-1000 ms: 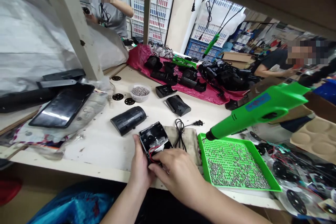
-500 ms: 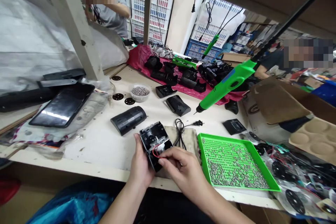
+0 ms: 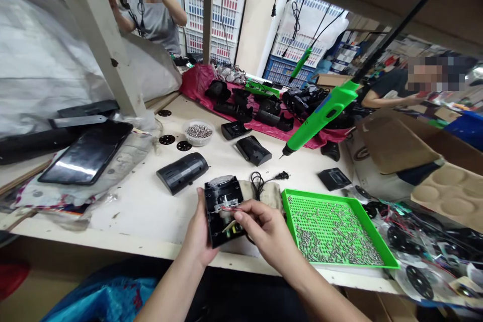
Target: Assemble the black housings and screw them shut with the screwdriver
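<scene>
My left hand (image 3: 200,229) is closed around the left side of an opened black plastic housing (image 3: 216,224), tilted above the table's front edge. Inside it show a clear and white part, a green and yellow circuit board (image 3: 234,230) and thin red wires (image 3: 228,208). My right hand (image 3: 262,224) pinches at the red wires with thumb and forefinger over the housing; the wire ends are hidden by the fingers. A black cord with a plug (image 3: 282,175) lies behind, on a grey cloth pad (image 3: 269,192). Right of my hand sits a green tray (image 3: 341,201) of screws.
A green electric screwdriver (image 3: 320,118) hangs over the table, tip down. Black housings (image 3: 183,172) and a bowl of small screws (image 3: 198,132) stand behind my hands. A tablet (image 3: 86,153) lies left. Cardboard boxes (image 3: 400,141) and loose parts crowd the right. Two people work beyond.
The housing has turned more upright, and its circuit board now shows. My right hand has moved slightly up along the wires. The co-worker at the back left has raised an arm.
</scene>
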Tool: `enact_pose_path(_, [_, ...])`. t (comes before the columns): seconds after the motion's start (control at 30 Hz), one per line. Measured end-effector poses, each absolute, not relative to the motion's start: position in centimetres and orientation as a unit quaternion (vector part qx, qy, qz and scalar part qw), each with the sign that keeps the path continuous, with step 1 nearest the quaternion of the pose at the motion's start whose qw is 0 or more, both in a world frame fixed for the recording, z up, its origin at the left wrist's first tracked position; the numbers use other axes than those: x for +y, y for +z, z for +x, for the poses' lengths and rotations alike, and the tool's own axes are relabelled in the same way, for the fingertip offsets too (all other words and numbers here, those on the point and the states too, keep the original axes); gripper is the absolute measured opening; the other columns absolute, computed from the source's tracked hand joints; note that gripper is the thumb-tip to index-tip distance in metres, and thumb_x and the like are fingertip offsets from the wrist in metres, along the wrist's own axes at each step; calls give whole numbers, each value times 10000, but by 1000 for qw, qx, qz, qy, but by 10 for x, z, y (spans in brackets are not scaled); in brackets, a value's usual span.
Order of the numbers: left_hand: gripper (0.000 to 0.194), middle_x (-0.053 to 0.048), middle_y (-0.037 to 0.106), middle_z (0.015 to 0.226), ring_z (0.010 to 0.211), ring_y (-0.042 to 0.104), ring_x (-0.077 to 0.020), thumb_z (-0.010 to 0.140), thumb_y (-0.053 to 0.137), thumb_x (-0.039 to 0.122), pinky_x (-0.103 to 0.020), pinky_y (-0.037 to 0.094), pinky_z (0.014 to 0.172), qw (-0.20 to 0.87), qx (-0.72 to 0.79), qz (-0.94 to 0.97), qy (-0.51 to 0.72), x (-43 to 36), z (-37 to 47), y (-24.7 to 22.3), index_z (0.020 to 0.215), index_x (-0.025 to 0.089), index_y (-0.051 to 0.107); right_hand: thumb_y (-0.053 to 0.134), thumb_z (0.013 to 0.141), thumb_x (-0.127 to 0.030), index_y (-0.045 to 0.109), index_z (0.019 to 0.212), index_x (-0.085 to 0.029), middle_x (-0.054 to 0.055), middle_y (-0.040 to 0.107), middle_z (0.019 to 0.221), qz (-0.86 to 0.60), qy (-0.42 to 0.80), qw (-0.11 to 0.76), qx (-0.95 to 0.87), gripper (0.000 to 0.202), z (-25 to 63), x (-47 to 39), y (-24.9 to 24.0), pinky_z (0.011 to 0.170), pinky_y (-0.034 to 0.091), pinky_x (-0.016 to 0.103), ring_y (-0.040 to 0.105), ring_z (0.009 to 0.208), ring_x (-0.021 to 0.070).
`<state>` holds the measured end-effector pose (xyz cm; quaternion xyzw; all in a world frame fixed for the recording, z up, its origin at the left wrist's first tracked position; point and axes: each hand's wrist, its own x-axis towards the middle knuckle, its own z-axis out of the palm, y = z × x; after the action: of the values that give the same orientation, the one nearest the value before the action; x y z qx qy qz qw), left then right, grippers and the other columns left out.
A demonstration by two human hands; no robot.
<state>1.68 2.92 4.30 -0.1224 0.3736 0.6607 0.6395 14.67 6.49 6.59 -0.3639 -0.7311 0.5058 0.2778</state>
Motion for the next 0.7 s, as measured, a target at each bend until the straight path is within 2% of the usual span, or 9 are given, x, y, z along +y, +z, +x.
enact_pose_path(0.07, [558, -127, 753, 826, 899, 711, -277, 945, 353, 537, -426, 543, 874, 651, 365, -117, 655, 29, 15, 43, 1030, 95, 683, 556, 917, -296, 668, 869, -184, 9, 650, 730, -343, 457, 285, -769, 166, 147, 62, 65, 570, 421, 224, 567, 631, 128])
enact_pose_path(0.13, [609, -142, 753, 854, 916, 707, -289, 942, 326, 562, -448, 536, 887, 668, 352, -115, 646, 29, 14, 42, 1087, 81, 669, 555, 927, -271, 657, 991, -181, 15, 654, 736, -304, 364, 298, -828, 150, 149, 57, 63, 584, 435, 238, 585, 631, 138])
enact_pose_path(0.2, [645, -148, 752, 863, 926, 705, -296, 935, 312, 585, -461, 529, 899, 678, 340, -115, 642, 29, 13, 41, 1125, 73, 655, 546, 938, -265, 600, 1122, -159, 17, 630, 709, -260, 259, 318, -874, 220, 153, 50, 61, 564, 434, 257, 569, 593, 147])
enact_pose_path(0.27, [635, -139, 754, 849, 925, 706, -289, 939, 310, 577, -456, 525, 908, 673, 339, -114, 647, 29, 12, 41, 1134, 78, 651, 535, 944, -263, 542, 1174, -146, 25, 615, 721, -241, 191, 343, -887, 259, 158, 44, 59, 551, 436, 273, 562, 593, 159])
enact_pose_path(0.43, [574, -114, 760, 854, 905, 712, -259, 973, 271, 504, -435, 524, 916, 663, 329, -98, 666, 29, 10, 40, 1120, 107, 659, 556, 926, -244, 528, 1109, -173, 89, 627, 944, -300, 194, 334, -872, 198, 171, 40, 56, 734, 511, 349, 613, 874, 224])
enact_pose_path(0.57, [574, -117, 760, 917, 911, 711, -249, 977, 260, 496, -419, 534, 901, 648, 340, -88, 676, 28, 12, 39, 1139, 111, 653, 495, 956, -240, 552, 1036, -176, 66, 640, 884, -320, 215, 251, -888, 117, 175, 45, 58, 669, 510, 344, 628, 768, 214])
enact_pose_path(0.7, [693, -133, 755, 929, 946, 702, -272, 918, 260, 639, -424, 549, 871, 602, 381, -78, 697, 29, 19, 43, 1166, 121, 647, 475, 949, -184, 574, 1070, -177, 69, 699, 907, -348, 223, 178, -893, 157, 173, 51, 67, 698, 502, 367, 671, 792, 240])
